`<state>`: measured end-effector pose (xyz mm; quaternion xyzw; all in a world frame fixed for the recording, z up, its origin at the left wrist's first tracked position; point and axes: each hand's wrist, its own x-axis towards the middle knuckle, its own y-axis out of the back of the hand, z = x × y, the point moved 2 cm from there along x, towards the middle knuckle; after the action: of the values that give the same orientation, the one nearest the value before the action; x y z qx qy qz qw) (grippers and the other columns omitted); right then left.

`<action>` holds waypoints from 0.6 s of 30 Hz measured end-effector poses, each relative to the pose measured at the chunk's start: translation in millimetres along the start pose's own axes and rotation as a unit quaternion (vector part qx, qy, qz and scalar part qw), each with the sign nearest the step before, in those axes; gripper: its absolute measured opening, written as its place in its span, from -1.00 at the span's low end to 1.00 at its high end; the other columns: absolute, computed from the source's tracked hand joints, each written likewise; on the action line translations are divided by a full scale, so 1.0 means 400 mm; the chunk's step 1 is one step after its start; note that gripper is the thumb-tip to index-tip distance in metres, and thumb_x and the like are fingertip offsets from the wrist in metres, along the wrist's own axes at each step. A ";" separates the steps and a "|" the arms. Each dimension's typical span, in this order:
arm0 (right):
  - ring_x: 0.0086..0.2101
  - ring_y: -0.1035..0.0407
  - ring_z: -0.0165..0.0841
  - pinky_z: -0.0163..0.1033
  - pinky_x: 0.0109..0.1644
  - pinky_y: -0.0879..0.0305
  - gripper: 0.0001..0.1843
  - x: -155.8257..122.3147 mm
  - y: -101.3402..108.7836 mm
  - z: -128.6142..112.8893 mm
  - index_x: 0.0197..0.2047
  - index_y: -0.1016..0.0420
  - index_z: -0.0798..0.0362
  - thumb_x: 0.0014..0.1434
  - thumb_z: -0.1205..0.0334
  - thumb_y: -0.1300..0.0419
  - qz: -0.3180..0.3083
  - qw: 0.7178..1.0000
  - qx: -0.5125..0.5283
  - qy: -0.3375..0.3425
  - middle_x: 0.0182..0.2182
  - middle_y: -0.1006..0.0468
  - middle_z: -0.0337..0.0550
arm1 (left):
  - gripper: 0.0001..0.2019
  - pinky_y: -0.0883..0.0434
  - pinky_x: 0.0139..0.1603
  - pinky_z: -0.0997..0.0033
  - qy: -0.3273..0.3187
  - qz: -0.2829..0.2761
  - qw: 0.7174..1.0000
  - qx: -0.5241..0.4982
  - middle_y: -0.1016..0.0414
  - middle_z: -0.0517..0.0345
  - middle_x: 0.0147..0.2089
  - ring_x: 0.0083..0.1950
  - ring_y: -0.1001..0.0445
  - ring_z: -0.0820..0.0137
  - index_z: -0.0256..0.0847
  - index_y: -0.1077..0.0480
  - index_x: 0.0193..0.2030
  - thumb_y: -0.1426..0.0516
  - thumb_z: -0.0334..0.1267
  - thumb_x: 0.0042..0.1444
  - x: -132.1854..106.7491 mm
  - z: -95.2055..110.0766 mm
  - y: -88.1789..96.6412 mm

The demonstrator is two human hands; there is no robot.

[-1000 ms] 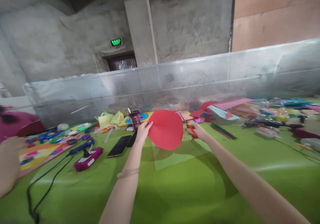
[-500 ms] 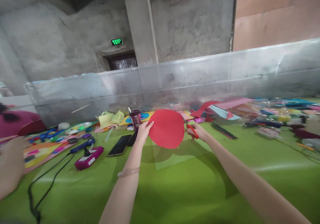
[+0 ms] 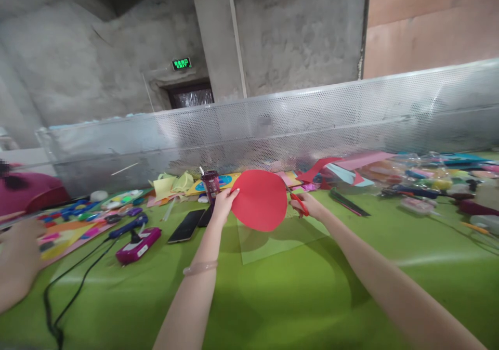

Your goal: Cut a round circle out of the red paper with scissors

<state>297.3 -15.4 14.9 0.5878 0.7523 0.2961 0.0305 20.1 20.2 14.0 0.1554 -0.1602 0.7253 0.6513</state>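
My left hand (image 3: 222,204) pinches the left edge of a round red paper disc (image 3: 260,200) and holds it upright above the green table (image 3: 296,293). My right hand (image 3: 310,207) grips red-handled scissors (image 3: 298,201) at the disc's right edge. The blades are hidden behind the paper. A clear plastic sheet (image 3: 273,241) lies flat on the table just under both hands.
Two dark phones (image 3: 187,226) and a purple cup (image 3: 211,184) lie left of my left hand. A magenta device (image 3: 137,246) with a black cable sits further left. Another person's hand (image 3: 17,256) is at the far left. Paper scraps and craft supplies (image 3: 409,181) crowd the back by a perforated metal barrier (image 3: 312,121).
The red disc has turned and shifted very slightly; both hands stay in nearly the same place. The other person's hand at the left has moved a little.
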 end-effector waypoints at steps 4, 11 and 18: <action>-0.74 -0.14 -0.52 -0.39 -0.66 -0.15 -0.72 -0.001 0.002 -0.001 -0.69 -0.12 0.07 -0.04 0.21 -0.05 0.008 1.000 -0.019 0.002 -0.78 -0.22 -0.31 | -0.54 -0.38 -0.21 0.32 0.004 -0.001 1.000 0.001 -0.53 0.02 -0.23 -0.21 -0.46 0.22 -0.26 -0.47 -0.20 -0.23 0.01 -0.21 -0.001 0.002 0.000; -0.74 -0.15 -0.53 -0.38 -0.65 -0.20 -0.71 -0.005 0.005 -0.009 -0.67 -0.09 0.06 -0.04 0.16 -0.06 -0.002 1.000 -0.011 -0.014 -0.77 -0.17 -0.35 | -0.55 -0.38 -0.25 0.35 -0.019 0.008 1.000 0.021 -0.53 0.01 -0.23 -0.23 -0.46 0.24 -0.26 -0.46 -0.16 -0.21 0.00 -0.16 0.005 -0.004 0.008; -0.74 -0.16 -0.53 -0.38 -0.66 -0.19 -0.71 0.000 0.012 -0.007 -0.66 -0.14 0.07 -0.05 0.14 -0.09 0.022 0.999 -0.011 -0.024 -0.77 -0.20 -0.34 | -0.55 -0.38 -0.23 0.33 -0.018 0.003 1.000 0.017 -0.53 0.01 -0.23 -0.22 -0.46 0.23 -0.27 -0.46 -0.17 -0.21 -0.01 -0.16 0.005 -0.007 0.007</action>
<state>300.4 -16.0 19.6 0.6110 0.7347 0.2908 0.0484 16.9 23.0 12.3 0.1792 -0.1604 0.7269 0.6433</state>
